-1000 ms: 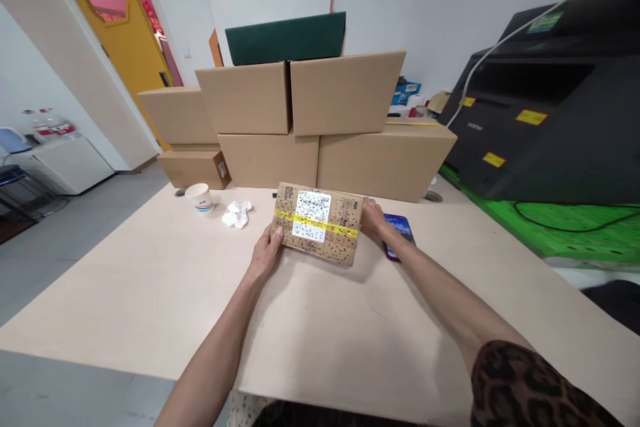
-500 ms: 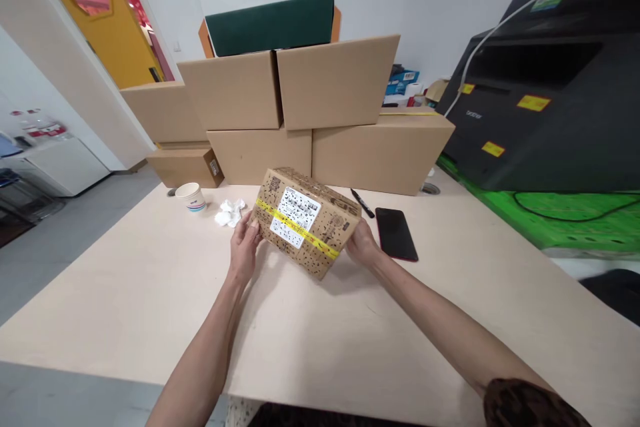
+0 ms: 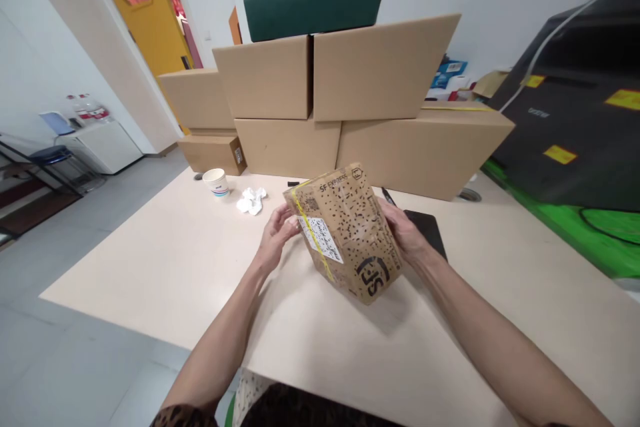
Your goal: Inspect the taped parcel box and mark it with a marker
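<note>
Tilted above the table, a brown cardboard box (image 3: 357, 220) marked with black ink specks and an "SF" logo is held between both my hands. Yellow tape (image 3: 311, 230) and a white shipping label (image 3: 320, 239) run along its left-facing side. My left hand (image 3: 277, 233) grips the left edge, its thumb near the label. On the opposite side, my right hand (image 3: 405, 232) wraps round the box, with some fingers hidden behind it. Just behind my right hand lie a black phone (image 3: 429, 230), partly covered by my wrist, and a black marker (image 3: 387, 195).
Large plain cartons (image 3: 383, 70) are stacked at the table's back, with a dark green box (image 3: 316, 3) on top. A paper cup (image 3: 216, 182) and crumpled white tissue (image 3: 251, 201) stand at the left. A dark machine (image 3: 575, 113) fills the right.
The box has been turned in my hands, so its "SF" logo face shows and the label side points left. My view has shifted somewhat to the left.
</note>
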The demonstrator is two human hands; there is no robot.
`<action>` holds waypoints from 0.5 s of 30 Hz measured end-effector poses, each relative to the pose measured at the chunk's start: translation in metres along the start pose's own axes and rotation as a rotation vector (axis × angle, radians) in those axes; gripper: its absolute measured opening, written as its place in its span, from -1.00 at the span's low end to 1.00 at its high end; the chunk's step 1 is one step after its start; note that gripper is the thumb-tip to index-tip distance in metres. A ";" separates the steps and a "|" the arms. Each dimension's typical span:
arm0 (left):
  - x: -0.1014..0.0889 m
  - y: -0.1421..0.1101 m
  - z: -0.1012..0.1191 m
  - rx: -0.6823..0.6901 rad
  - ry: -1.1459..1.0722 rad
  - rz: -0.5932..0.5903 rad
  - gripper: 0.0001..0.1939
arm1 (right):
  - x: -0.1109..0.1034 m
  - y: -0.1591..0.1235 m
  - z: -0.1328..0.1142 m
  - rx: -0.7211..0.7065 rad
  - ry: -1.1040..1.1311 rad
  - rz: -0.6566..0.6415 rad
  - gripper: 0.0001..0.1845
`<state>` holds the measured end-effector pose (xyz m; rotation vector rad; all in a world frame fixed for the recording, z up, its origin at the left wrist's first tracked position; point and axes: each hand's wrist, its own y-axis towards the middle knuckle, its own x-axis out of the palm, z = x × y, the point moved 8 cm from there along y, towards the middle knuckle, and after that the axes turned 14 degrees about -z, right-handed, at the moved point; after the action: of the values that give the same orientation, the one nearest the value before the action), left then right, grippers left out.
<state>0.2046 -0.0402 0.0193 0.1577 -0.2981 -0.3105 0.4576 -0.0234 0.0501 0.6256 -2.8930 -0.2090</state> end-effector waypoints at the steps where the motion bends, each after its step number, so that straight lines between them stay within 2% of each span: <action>1: 0.004 -0.001 -0.006 -0.071 0.011 -0.041 -0.31 | -0.001 -0.002 -0.005 0.011 -0.018 -0.008 -0.40; 3: 0.013 -0.005 -0.017 -0.204 0.037 -0.117 -0.27 | -0.002 -0.007 -0.013 0.041 -0.054 -0.034 -0.39; 5: 0.022 -0.007 -0.019 -0.239 0.064 -0.176 -0.26 | -0.001 -0.012 -0.018 0.048 -0.093 -0.064 -0.40; 9: 0.034 -0.007 0.002 -0.033 0.083 -0.207 -0.23 | -0.003 -0.017 -0.026 -0.065 -0.170 -0.042 -0.37; 12: 0.031 -0.007 0.020 0.119 0.135 -0.144 -0.18 | -0.006 -0.017 -0.028 -0.159 -0.249 0.009 -0.35; 15: 0.025 -0.010 0.032 0.214 0.222 -0.087 -0.18 | -0.009 -0.013 -0.027 -0.196 -0.284 0.035 -0.39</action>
<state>0.2147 -0.0611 0.0544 0.4138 -0.1033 -0.3435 0.4763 -0.0344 0.0729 0.5491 -3.0927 -0.6146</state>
